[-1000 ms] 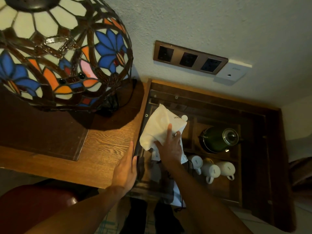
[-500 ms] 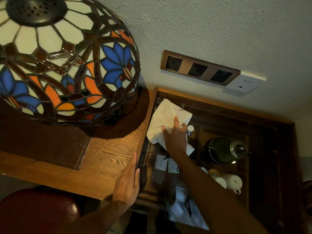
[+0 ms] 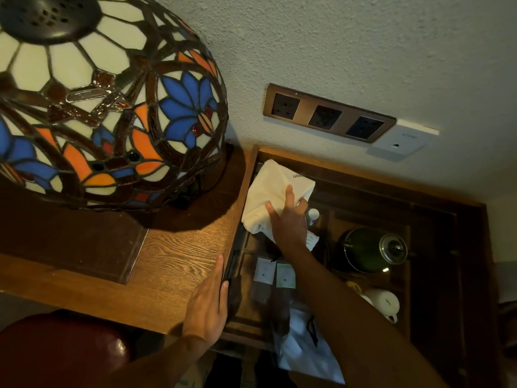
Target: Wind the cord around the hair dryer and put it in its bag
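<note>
The right hand [image 3: 288, 224] presses its grip, fingers spread, onto the white bag [image 3: 272, 196] (contents hidden) in the open drawer's [image 3: 363, 177] far-left corner, while the left hand [image 3: 208, 309] lies flat on the desk [image 3: 179, 256] edge.

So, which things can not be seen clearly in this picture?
- Hair dryer and cord: hidden, presumably inside the white bag, head view.
- Bag lettering: too small to read.
- Right hand grip: palm side hidden against the cloth.
- Mugs: partly behind the right arm.
- Lamp: cut off by left edge.
</note>
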